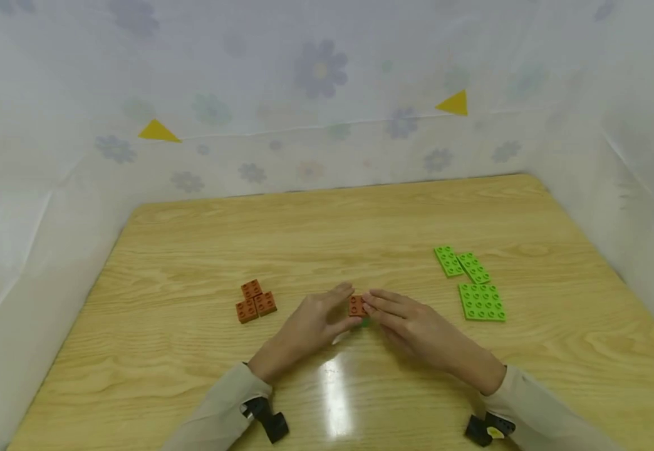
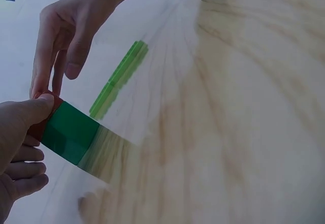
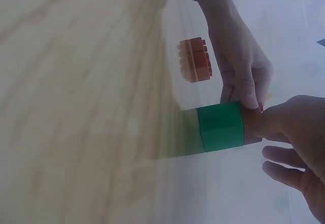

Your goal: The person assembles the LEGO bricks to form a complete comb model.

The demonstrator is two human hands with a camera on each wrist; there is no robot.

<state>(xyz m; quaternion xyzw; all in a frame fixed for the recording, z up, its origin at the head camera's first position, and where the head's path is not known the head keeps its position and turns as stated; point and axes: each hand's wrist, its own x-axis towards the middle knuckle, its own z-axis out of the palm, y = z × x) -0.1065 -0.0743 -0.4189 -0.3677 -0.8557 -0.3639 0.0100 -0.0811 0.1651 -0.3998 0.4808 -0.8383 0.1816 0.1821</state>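
My left hand (image 1: pixel 311 321) pinches the red brick (image 1: pixel 355 305) atop the green block (image 3: pixel 221 126) on the counter (image 1: pixel 192 250); my right hand (image 1: pixel 420 326) rests extended fingers against it. I judge both pieces light, stiff and smooth: best held by opposite sides.

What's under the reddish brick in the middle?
Under the reddish brick, a dark green block stands on the table. The brick covers its top, so I can't see how they join. The block's underside is hidden too.

Glare streak on tabletop (image 1: pixel 335 401), dim wrist views
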